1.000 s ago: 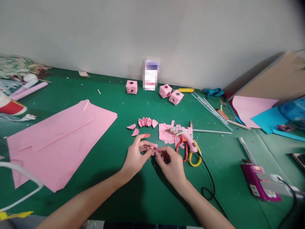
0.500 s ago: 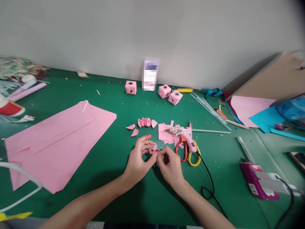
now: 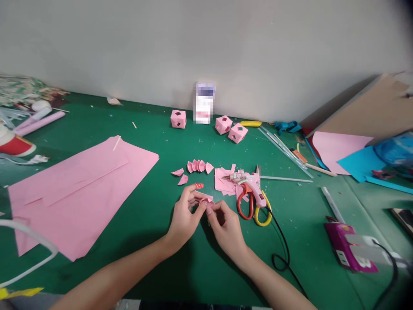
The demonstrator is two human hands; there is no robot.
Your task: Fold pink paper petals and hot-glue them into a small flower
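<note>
Between my hands is a small folded pink paper piece (image 3: 207, 200), partly hidden by fingers. My left hand (image 3: 189, 215) pinches it from the left, with something red and patterned on one fingertip. From the right, my right hand (image 3: 226, 221) closes thumb and fingers on its edge. Beyond the hands, a row of curved pink pieces (image 3: 200, 166) stands on the green table (image 3: 155, 275), and two loose ones (image 3: 183, 179) lie to its left. A pink glue gun (image 3: 253, 185) rests over scissors (image 3: 263, 215) and a stack of pink paper (image 3: 222, 181).
Large pink sheets (image 3: 80, 193) cover the left side. Three pink paper polyhedra (image 3: 178, 119) sit near the wall. A purple power strip (image 3: 348, 249) is at the right, and the glue gun's black cable (image 3: 285, 241) runs toward the front edge.
Both hands have shifted slightly left with the pink piece. The piece has turned a little between the fingers, and the right fingertips have moved along its edge.
</note>
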